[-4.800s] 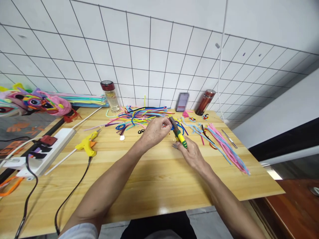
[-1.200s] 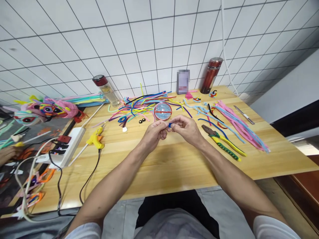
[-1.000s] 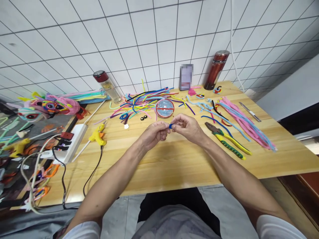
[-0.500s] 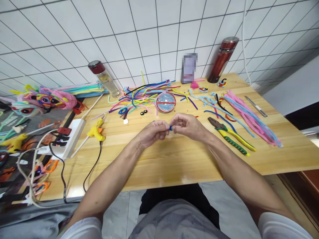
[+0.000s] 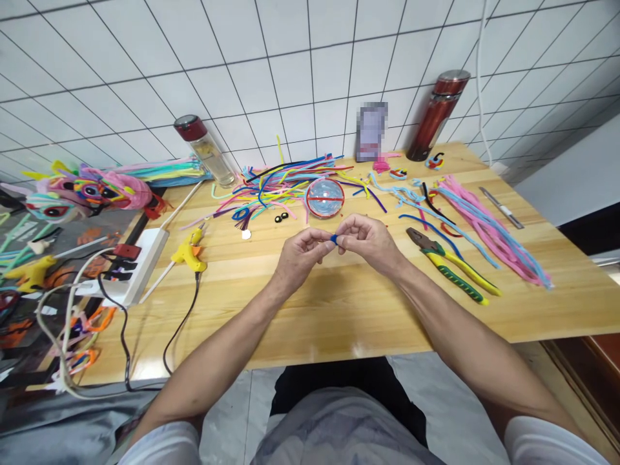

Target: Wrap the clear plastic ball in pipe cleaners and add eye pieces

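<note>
My left hand (image 5: 301, 255) and my right hand (image 5: 369, 237) meet fingertip to fingertip above the middle of the wooden table (image 5: 310, 303). Both pinch a short blue pipe cleaner piece (image 5: 334, 239), of which only a small bit shows between the fingers. Just behind the hands lies a clear round ball with a red band (image 5: 325, 197). Pliers with yellow and green handles (image 5: 453, 271) lie on the table to the right of my right hand.
A heap of coloured pipe cleaners (image 5: 278, 184) lies at the back, pink and blue ones (image 5: 484, 226) at the right. A yellow glue gun (image 5: 190, 252) and white power strip (image 5: 140, 265) are at left. Two bottles (image 5: 206, 150) (image 5: 438, 113) stand by the tiled wall.
4.8 s ago my right hand held the pliers; they now lie on the table. Since a second ago both hands stay pinched on the blue piece and have lifted slightly.
</note>
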`<state>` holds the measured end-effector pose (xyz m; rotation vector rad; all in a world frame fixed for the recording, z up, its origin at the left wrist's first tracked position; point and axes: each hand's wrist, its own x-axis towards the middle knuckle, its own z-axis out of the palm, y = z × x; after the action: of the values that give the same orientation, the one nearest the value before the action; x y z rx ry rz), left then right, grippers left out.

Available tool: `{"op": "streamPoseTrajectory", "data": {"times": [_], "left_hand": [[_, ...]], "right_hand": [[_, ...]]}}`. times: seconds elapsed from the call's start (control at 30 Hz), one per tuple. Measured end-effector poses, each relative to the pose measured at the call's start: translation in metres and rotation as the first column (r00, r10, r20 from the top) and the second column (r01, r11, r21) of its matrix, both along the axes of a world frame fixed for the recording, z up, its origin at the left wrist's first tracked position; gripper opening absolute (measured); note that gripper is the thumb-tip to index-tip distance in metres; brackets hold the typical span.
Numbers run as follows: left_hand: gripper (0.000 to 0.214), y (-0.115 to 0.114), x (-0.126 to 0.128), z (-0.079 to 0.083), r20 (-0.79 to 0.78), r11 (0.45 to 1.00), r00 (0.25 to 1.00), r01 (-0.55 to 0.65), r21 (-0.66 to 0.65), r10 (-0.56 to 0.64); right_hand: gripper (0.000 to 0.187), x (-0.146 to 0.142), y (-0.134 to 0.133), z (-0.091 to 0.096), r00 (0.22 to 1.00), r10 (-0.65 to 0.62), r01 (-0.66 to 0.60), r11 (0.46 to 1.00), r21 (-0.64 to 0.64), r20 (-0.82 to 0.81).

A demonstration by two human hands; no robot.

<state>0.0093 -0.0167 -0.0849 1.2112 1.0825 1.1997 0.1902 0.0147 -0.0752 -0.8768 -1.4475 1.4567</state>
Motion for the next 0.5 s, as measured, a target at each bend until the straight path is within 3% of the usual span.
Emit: {"op": "streamPoseTrajectory", "data": {"times": [0.2, 0.5], "left_hand": [[0.029, -0.0004, -0.0003, -0.0050, -0.001, 0.999, 0.999, -0.032, 0.023, 0.032], [0.017, -0.0013, -0.0039, -0.0053, -0.153, 0.988, 0.984, -0.074, 0.134, 0.094]], "right_hand": [[0.024, -0.0019, -0.0009, -0.0019, 1.000, -0.015, 0.015, 1.000, -0.011, -0.008], [0.025, -0.0008, -0.0011, -0.0021, 1.000, 0.014, -0.014, 1.000, -0.010, 0.017]]}}
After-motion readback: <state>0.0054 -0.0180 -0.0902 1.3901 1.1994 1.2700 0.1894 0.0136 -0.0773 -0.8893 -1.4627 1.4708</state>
